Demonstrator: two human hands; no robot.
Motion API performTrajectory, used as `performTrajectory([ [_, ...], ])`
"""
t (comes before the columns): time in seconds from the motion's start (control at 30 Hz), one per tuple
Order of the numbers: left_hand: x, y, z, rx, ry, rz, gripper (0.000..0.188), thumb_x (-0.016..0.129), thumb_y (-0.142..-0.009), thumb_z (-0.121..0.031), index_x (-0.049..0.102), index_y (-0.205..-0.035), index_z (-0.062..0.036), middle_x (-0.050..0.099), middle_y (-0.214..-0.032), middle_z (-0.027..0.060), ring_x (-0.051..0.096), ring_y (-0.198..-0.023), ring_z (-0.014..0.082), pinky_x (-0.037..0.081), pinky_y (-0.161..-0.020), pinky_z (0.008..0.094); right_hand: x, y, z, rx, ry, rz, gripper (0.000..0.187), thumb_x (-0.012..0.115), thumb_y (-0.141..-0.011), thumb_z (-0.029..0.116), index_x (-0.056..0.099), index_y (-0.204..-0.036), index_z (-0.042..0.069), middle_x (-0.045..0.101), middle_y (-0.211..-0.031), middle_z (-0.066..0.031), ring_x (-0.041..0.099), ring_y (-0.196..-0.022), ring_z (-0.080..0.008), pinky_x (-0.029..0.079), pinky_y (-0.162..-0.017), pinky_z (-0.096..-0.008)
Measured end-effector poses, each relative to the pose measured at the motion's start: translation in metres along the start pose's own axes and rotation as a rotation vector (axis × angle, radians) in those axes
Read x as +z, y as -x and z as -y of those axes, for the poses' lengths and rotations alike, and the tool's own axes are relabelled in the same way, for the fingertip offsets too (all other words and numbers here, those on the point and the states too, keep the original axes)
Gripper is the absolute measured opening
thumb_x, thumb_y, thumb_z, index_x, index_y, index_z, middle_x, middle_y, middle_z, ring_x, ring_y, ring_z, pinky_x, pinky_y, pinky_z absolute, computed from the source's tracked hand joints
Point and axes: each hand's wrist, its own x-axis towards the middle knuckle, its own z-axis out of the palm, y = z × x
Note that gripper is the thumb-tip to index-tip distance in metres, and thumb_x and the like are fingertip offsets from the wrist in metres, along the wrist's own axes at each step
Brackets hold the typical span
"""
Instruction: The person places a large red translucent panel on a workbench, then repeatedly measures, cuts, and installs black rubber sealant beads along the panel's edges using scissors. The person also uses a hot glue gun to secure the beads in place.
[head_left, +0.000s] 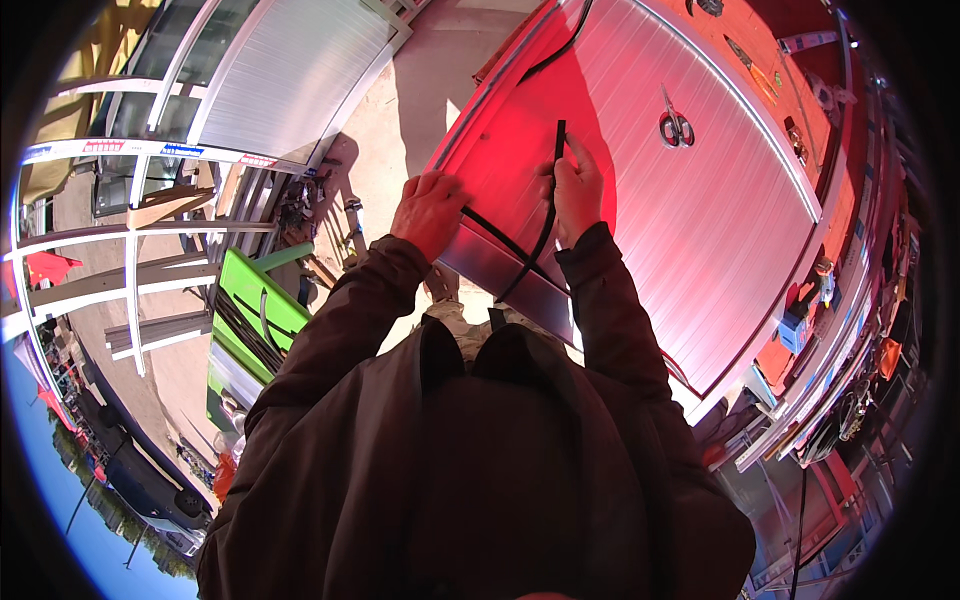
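Note:
A black rubber strip (547, 232) runs between my hands. In my right hand (578, 195) it is pinched, with a short end standing up past the fingertips. From there it hangs down past the near edge of a ribbed panel (680, 240). Another length of it comes out beside my left hand (428, 213), whose fingers are curled at the panel's left edge and slightly blurred. Whether both lengths are one piece I cannot tell. Scissors (676, 128) with dark handles lie on the panel, right of my right hand. Red-tinted light covers much of its left part.
Another dark strip (560, 52) lies at the panel's far left. Pliers (752, 68) rest on the orange bench (765, 95) beyond the panel. To the left stand a white frame (135, 250) and a green bin (250, 300) with dark strips. A blue box (793, 333) sits at right.

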Motion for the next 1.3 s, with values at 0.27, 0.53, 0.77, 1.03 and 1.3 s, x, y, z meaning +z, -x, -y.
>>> performTrajectory([
  [0.27,-0.014,0.008,0.004,-0.128,0.140,0.213,0.019,0.072,-0.080,-0.012,0.070,-0.098,-0.0094,0.068,-0.093,0.0084,0.063,-0.094,0.0276,0.049,-0.084,0.0393,-0.001,-0.016,-0.020,0.017,0.007,0.070,0.051,0.043,-0.097,0.006,0.040,-0.148,0.002,0.066,-0.082,-0.0105,0.056,-0.055,-0.0107,0.045,-0.049,-0.0267],
  [0.53,-0.010,0.026,0.023,-0.209,0.345,-0.028,0.015,0.075,-0.081,-0.010,0.073,-0.095,-0.0071,0.070,-0.097,0.0088,0.064,-0.097,0.0305,0.051,-0.087,0.0385,-0.037,-0.032,-0.024,-0.459,0.739,-0.349,0.046,0.055,-0.093,0.005,0.054,-0.139,0.008,0.065,-0.105,-0.0133,0.062,-0.084,-0.0213,0.051,-0.073,-0.0343],
  [0.77,0.030,-0.025,0.056,-0.392,0.391,-0.073,0.080,0.080,-0.075,-0.021,0.041,-0.142,-0.0007,0.063,-0.117,0.0230,0.062,-0.112,0.0371,0.048,-0.099,0.0428,0.053,0.048,-0.052,-0.599,0.960,0.090,0.023,0.073,-0.082,0.016,0.071,-0.103,0.008,0.067,-0.095,-0.0108,0.063,-0.096,-0.0316,0.050,-0.086,-0.0426],
  [1.03,0.039,-0.054,0.079,-0.480,0.604,0.426,0.088,0.082,-0.071,-0.026,0.034,-0.136,0.0104,0.061,-0.119,0.0266,0.064,-0.108,0.0321,0.053,-0.092,0.0394,0.066,0.051,-0.086,-0.645,1.028,-0.013,0.012,0.070,-0.080,0.011,0.072,-0.092,0.009,0.068,-0.086,-0.0094,0.064,-0.081,-0.0335,0.052,-0.073,-0.0444],
  [1.3,0.058,-0.058,0.096,-0.449,0.529,0.511,0.087,0.085,-0.069,-0.036,0.039,-0.124,0.0121,0.063,-0.115,0.0295,0.066,-0.106,0.0368,0.053,-0.092,0.0419,0.067,0.053,-0.076,-0.696,1.031,0.126,0.014,0.066,-0.079,0.008,0.072,-0.091,0.009,0.065,-0.083,-0.0105,0.064,-0.082,-0.0334,0.052,-0.073,-0.0440],
])
